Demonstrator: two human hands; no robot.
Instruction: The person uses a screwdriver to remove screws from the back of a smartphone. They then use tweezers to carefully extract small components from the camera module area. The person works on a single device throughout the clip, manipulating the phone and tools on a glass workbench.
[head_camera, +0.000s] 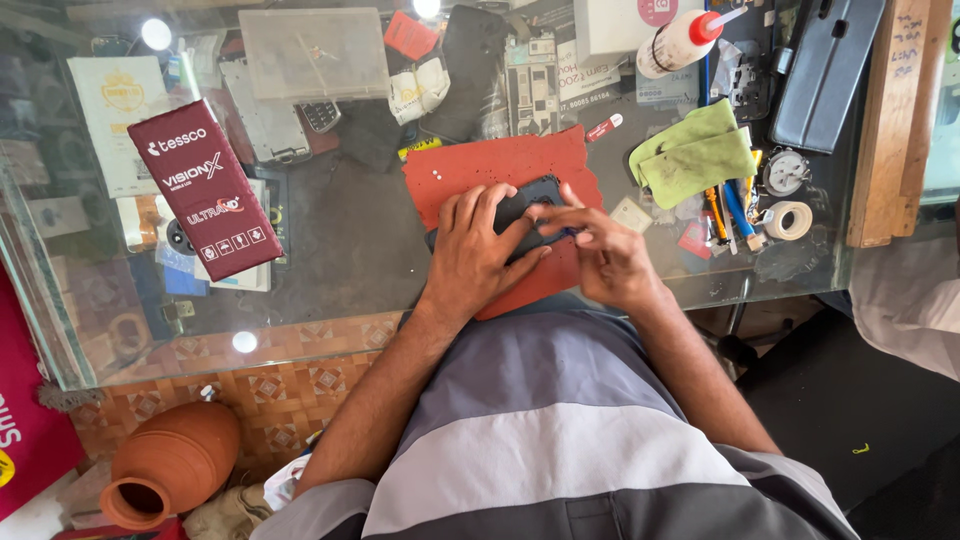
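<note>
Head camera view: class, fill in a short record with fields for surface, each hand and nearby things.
surface: glass counter with a red work mat
left hand: lies flat on a dark phone
right hand: fingers pinch at the phone's edge
nearby: green cloth, tape roll, maroon box

maroon box (205, 190) on glass, far left

Glass-topped counter (330, 250) with lamp reflections, patterned orange floor tiles (290, 385) below, wooden plank (885, 120) at right
</note>
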